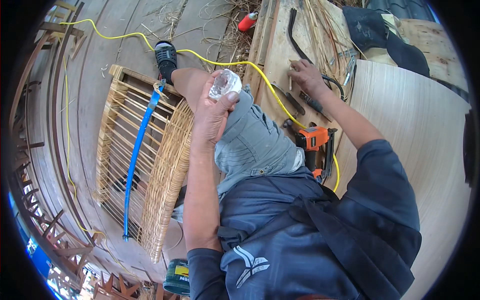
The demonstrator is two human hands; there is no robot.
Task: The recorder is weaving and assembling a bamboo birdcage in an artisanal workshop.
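The clear cup-like object (224,83) is held in the left hand (212,113), raised above the bent leg; its side is enclosed by the curled fingers and thumb. To the left of this forearm, the woven cane frame (167,182) is positioned against the leg, and a curved blue bar (139,135) is laid across its open strands. The right hand (308,79) is extended over the wooden bench (274,56), with its fingers bent at a short pale stick (290,83); whether the stick is gripped cannot be told. Nearer the body, an orange power tool (314,138) is placed beside the thigh. Farther out, a red bottle (247,22) is seen.
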